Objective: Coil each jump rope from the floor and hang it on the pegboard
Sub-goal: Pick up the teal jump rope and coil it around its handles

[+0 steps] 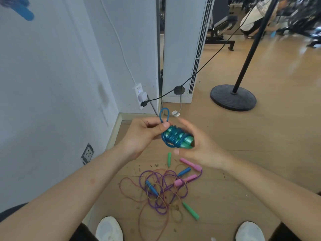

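The left hand point(144, 134) pinched the free loop point(164, 114) of the teal jump rope point(173, 138) between thumb and fingers, just left of the wound bundle, which was held up above the floor point(260, 153). The right hand point(199, 148) cupped the bundle's far end, fingers curled round it. To finish well, the loop likely needed pulling taut with the wraps squeezed tight, so nothing slackened before hanging. The tangled ropes point(163, 186) lay below.
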Action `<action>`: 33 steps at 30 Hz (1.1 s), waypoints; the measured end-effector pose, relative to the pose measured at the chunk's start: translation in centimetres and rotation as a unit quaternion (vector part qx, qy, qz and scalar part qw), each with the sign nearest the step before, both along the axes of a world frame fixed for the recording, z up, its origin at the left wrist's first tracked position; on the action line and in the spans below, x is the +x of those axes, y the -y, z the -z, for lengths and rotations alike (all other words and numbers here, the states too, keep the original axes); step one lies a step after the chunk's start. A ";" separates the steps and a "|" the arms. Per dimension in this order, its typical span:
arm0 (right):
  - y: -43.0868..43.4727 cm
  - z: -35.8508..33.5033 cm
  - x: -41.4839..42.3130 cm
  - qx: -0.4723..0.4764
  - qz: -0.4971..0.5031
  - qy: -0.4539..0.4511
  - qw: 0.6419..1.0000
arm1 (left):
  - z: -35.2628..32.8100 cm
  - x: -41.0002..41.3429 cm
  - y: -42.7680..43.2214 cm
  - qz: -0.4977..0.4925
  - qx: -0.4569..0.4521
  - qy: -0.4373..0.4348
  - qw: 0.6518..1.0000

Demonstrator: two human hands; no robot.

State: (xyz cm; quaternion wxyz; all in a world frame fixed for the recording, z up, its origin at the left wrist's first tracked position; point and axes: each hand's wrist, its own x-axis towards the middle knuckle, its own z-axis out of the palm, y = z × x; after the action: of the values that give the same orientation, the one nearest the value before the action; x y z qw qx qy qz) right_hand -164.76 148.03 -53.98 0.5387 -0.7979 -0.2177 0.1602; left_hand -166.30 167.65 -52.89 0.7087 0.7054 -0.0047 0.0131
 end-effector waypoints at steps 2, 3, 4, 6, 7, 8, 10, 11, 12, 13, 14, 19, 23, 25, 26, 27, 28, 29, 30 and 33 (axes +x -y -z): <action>0.0 -0.9 -0.1 0.088 -0.018 -0.148 0.985 | 0.1 -0.2 0.2 -0.008 0.011 0.023 1.000; 0.1 -1.3 -0.1 0.128 -0.033 -0.230 0.964 | 0.1 -0.2 0.3 -0.005 0.018 0.035 0.999; 0.2 -1.7 -0.1 0.161 -0.044 -0.305 0.938 | 0.1 -0.3 0.4 0.004 0.025 0.046 0.999; 0.6 -2.0 0.2 0.205 -0.046 -0.404 0.890 | 0.0 -0.4 0.4 0.033 0.029 0.070 0.997; 0.7 -2.1 0.4 0.215 -0.044 -0.429 0.877 | -0.1 -0.5 0.5 0.043 0.024 0.078 0.996; 0.7 -2.0 0.5 0.222 -0.046 -0.444 0.867 | -0.2 -0.6 0.5 0.048 0.013 0.081 0.995; 0.6 -1.9 0.5 0.236 -0.048 -0.439 0.866 | -0.3 -0.6 0.7 0.038 -0.008 0.072 0.997; 0.5 -1.9 0.5 0.230 -0.043 -0.411 0.881 | -0.3 -0.6 0.7 0.024 -0.009 0.066 0.997; 0.4 -1.7 0.5 0.214 -0.031 -0.364 0.906 | -0.3 -0.5 0.7 0.008 -0.001 0.064 0.998; 0.4 -1.5 0.5 0.190 -0.012 -0.306 0.933 | -0.1 -0.4 0.7 -0.010 0.015 0.064 0.998; 0.4 -1.3 0.5 0.160 0.011 -0.244 0.957 | 0.0 -0.3 0.8 -0.023 0.033 0.059 0.997; 0.2 0.2 0.6 0.047 0.085 -0.018 0.995 | 0.2 -0.3 0.9 -0.049 0.043 0.006 0.998; 0.1 1.1 0.8 0.003 0.060 0.083 0.995 | -0.1 -0.7 1.1 -0.037 0.024 -0.003 0.999; 0.1 1.4 0.8 -0.018 0.062 0.098 0.993 | -0.2 -0.7 1.0 -0.033 0.015 -0.013 0.999; 0.1 1.5 0.9 -0.027 0.065 0.110 0.991 | -0.3 -0.8 1.0 -0.031 0.005 -0.019 0.999; 0.2 1.5 0.9 -0.034 0.068 0.126 0.989 | -0.3 -0.8 1.0 -0.029 -0.008 -0.026 0.999; 0.2 1.4 0.9 -0.037 0.069 0.141 0.987 | -0.3 -0.9 1.0 -0.029 -0.025 -0.033 0.999; 0.3 1.4 0.9 -0.036 0.065 0.150 0.986 | -0.3 -0.9 0.9 -0.032 -0.045 -0.040 0.998; 0.3 1.3 0.9 -0.030 0.057 0.153 0.986 | -0.4 -0.9 0.9 -0.034 -0.066 -0.046 0.996; 0.3 1.1 0.9 -0.019 0.040 0.156 0.987 | -0.4 -0.9 0.6 -0.027 -0.122 -0.056 0.991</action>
State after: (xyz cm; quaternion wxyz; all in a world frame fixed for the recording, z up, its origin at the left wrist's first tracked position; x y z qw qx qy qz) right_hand -163.85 147.71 -55.11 0.4890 -0.8312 -0.2639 0.0157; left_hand -167.20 167.01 -52.50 0.7881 0.6131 0.0555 -0.0072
